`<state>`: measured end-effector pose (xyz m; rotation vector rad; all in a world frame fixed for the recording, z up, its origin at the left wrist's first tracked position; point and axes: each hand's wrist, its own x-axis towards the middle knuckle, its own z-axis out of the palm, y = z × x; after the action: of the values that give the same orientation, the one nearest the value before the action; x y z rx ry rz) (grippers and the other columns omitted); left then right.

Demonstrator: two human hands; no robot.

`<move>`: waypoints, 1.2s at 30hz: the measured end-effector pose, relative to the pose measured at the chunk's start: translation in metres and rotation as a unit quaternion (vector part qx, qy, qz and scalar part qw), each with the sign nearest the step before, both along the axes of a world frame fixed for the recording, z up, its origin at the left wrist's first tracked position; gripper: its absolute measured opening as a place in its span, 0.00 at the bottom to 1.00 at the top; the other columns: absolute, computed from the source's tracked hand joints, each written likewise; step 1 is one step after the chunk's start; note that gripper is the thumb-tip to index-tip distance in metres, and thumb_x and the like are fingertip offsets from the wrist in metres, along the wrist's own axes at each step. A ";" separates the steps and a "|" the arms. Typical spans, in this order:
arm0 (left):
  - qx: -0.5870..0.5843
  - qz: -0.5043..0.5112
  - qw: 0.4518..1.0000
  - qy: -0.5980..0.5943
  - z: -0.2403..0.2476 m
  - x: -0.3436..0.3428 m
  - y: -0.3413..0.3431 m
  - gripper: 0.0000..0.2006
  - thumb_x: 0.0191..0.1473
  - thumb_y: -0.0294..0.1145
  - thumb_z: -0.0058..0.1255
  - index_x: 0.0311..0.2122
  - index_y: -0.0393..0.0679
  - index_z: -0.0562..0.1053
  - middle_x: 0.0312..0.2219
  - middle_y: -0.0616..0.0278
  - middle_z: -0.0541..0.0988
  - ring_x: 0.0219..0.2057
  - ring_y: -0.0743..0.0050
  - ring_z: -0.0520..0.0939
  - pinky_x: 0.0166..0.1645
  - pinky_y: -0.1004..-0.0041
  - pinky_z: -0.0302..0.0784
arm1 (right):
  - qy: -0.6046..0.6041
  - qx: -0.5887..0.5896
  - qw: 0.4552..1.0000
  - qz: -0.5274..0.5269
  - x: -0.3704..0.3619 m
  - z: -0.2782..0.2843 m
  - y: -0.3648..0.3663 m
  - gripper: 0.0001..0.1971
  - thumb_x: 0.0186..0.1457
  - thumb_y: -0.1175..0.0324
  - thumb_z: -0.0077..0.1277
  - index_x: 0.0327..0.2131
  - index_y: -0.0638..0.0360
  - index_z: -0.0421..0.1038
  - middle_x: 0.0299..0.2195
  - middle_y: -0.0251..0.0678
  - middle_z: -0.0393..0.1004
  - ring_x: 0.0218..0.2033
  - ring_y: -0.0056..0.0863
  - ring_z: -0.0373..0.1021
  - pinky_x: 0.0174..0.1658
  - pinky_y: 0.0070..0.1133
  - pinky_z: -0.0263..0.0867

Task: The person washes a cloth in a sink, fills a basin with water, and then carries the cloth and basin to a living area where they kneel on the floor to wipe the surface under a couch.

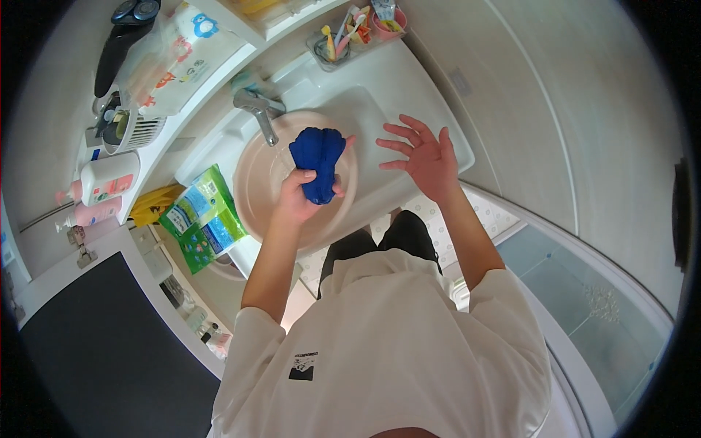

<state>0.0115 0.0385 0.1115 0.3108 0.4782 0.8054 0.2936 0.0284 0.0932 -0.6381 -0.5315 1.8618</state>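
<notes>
My left hand (295, 200) is closed around a bunched dark blue cloth (319, 159), thumb on top; what kind of cloth item it is, I cannot tell. It is held above a pale pink round basin (257, 201) standing in the white sink (420, 95). To the right of the basin my right hand (426, 157) is raised with its fingers spread and nothing in it. A chrome faucet (257, 109) reaches over the basin's far left side, close to the cloth.
A green and white plastic packet (207, 219) lies left of the basin, beside a yellow cloth (153, 204). Bottles (109, 179) and a white basket (142, 133) line the left shelf. A toothbrush holder (332, 51) and pink cup (388, 25) occupy the far corner.
</notes>
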 end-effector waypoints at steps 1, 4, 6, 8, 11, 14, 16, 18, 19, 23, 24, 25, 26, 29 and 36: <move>0.018 -0.002 1.000 0.000 -0.003 0.002 0.002 0.41 0.46 0.38 0.52 0.67 0.39 0.54 0.67 0.44 0.56 0.31 0.59 0.81 0.41 0.62 0.79 | 0.001 0.001 1.000 0.001 0.000 0.006 0.002 0.40 0.64 0.32 0.23 0.65 0.54 0.55 0.64 0.47 0.59 0.62 0.49 0.61 0.55 0.46 0.67; 0.017 -0.034 0.999 -0.029 -0.003 0.013 0.013 0.44 0.40 0.39 0.57 0.66 0.43 0.57 0.68 0.42 0.52 0.29 0.62 0.79 0.38 0.63 0.80 | 0.049 0.015 0.998 0.032 0.001 0.024 0.006 0.42 0.63 0.30 0.21 0.66 0.54 0.55 0.63 0.49 0.60 0.62 0.52 0.61 0.53 0.49 0.68; 0.004 -0.044 0.999 -0.030 -0.009 0.020 0.015 0.45 0.38 0.39 0.57 0.66 0.42 0.57 0.66 0.45 0.57 0.29 0.60 0.78 0.38 0.63 0.78 | 0.127 0.014 0.991 0.050 0.001 0.033 0.008 0.44 0.62 0.28 0.20 0.66 0.54 0.53 0.64 0.49 0.59 0.62 0.54 0.60 0.51 0.51 0.68; 0.009 -0.052 0.995 -0.090 -0.027 0.021 0.017 0.41 0.42 0.37 0.55 0.64 0.38 0.59 0.60 0.44 0.67 0.30 0.54 0.79 0.36 0.56 0.80 | 0.136 0.018 0.989 0.059 0.001 0.041 0.011 0.45 0.61 0.27 0.19 0.66 0.54 0.53 0.64 0.49 0.60 0.62 0.52 0.61 0.51 0.50 0.69; -0.010 -0.085 0.991 -0.107 -0.039 0.020 0.019 0.40 0.41 0.37 0.56 0.62 0.37 0.61 0.57 0.44 0.71 0.29 0.53 0.79 0.36 0.55 0.81 | 0.139 0.023 0.988 0.068 0.005 0.043 0.012 0.47 0.59 0.25 0.18 0.66 0.53 0.53 0.63 0.48 0.61 0.61 0.49 0.62 0.51 0.48 0.70; -0.027 -0.098 0.991 -0.092 -0.031 0.019 0.022 0.39 0.41 0.36 0.56 0.61 0.36 0.61 0.55 0.43 0.72 0.29 0.52 0.79 0.36 0.54 0.81 | 0.120 0.017 0.991 0.062 0.015 0.041 0.012 0.47 0.59 0.25 0.18 0.66 0.54 0.53 0.63 0.48 0.61 0.61 0.50 0.62 0.50 0.48 0.70; -0.020 -0.100 0.992 -0.074 -0.026 0.016 0.024 0.39 0.42 0.35 0.56 0.62 0.36 0.61 0.55 0.42 0.72 0.28 0.51 0.79 0.36 0.53 0.82 | 0.108 0.009 0.992 0.057 0.019 0.038 0.011 0.48 0.59 0.25 0.18 0.66 0.54 0.53 0.63 0.49 0.62 0.61 0.50 0.63 0.50 0.48 0.70; -0.014 -0.101 0.993 -0.058 -0.020 0.016 0.025 0.39 0.42 0.35 0.56 0.62 0.35 0.61 0.56 0.42 0.71 0.28 0.51 0.79 0.36 0.53 0.82 | 0.104 0.006 0.993 0.054 0.021 0.037 0.009 0.48 0.58 0.24 0.18 0.66 0.54 0.53 0.62 0.49 0.63 0.60 0.50 0.64 0.50 0.48 0.70; -0.012 -0.100 0.994 -0.051 -0.018 0.017 0.025 0.38 0.42 0.35 0.55 0.62 0.35 0.61 0.56 0.41 0.71 0.28 0.52 0.80 0.36 0.53 0.82 | 0.105 0.005 0.993 0.053 0.023 0.035 0.009 0.48 0.58 0.24 0.18 0.66 0.54 0.53 0.62 0.49 0.63 0.60 0.50 0.64 0.50 0.48 0.70; -0.014 -0.113 0.993 -0.038 -0.019 0.015 0.027 0.38 0.43 0.35 0.55 0.62 0.35 0.61 0.56 0.40 0.71 0.28 0.53 0.80 0.37 0.52 0.82 | 0.104 0.013 0.993 0.050 0.025 0.034 0.007 0.48 0.58 0.24 0.18 0.66 0.55 0.53 0.61 0.51 0.63 0.59 0.50 0.65 0.49 0.47 0.71; -0.014 -0.114 0.993 -0.038 -0.020 0.015 0.027 0.38 0.43 0.35 0.55 0.62 0.35 0.61 0.56 0.40 0.71 0.28 0.53 0.80 0.37 0.52 0.82 | 0.104 0.013 0.993 0.047 0.026 0.034 0.007 0.49 0.58 0.24 0.18 0.66 0.55 0.53 0.61 0.51 0.63 0.59 0.50 0.65 0.49 0.47 0.71; -0.014 -0.116 0.992 -0.040 -0.023 0.014 0.026 0.38 0.43 0.36 0.55 0.62 0.35 0.61 0.56 0.40 0.71 0.28 0.53 0.80 0.37 0.52 0.82 | 0.104 0.013 0.993 0.047 0.026 0.035 0.007 0.49 0.58 0.24 0.18 0.66 0.55 0.53 0.61 0.51 0.63 0.59 0.50 0.65 0.49 0.47 0.71; -0.013 -0.117 0.992 -0.041 -0.025 0.014 0.026 0.39 0.44 0.36 0.56 0.62 0.35 0.60 0.56 0.40 0.71 0.28 0.53 0.80 0.37 0.52 0.82 | 0.109 0.015 0.993 0.045 0.027 0.035 0.008 0.49 0.58 0.24 0.18 0.66 0.55 0.53 0.61 0.51 0.63 0.59 0.50 0.65 0.49 0.48 0.71; -0.004 -0.132 0.991 -0.024 -0.029 0.016 0.027 0.41 0.44 0.38 0.55 0.64 0.35 0.59 0.60 0.33 0.64 0.29 0.61 0.78 0.38 0.54 0.83 | 0.118 0.016 0.992 0.042 0.028 0.037 0.009 0.48 0.58 0.24 0.19 0.67 0.55 0.52 0.61 0.52 0.63 0.59 0.51 0.65 0.49 0.48 0.71; -0.044 -0.147 0.985 -0.082 -0.017 0.033 0.029 0.41 0.44 0.36 0.56 0.65 0.36 0.56 0.57 0.38 0.69 0.27 0.58 0.80 0.38 0.56 0.84 | 0.166 0.006 0.985 0.039 0.029 0.032 0.010 0.48 0.58 0.25 0.20 0.67 0.55 0.51 0.61 0.53 0.62 0.60 0.54 0.64 0.49 0.50 0.71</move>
<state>0.0444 0.0677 0.0946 0.2240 0.3028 0.5145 0.3230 0.0380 0.1252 -0.2914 -0.3516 1.9848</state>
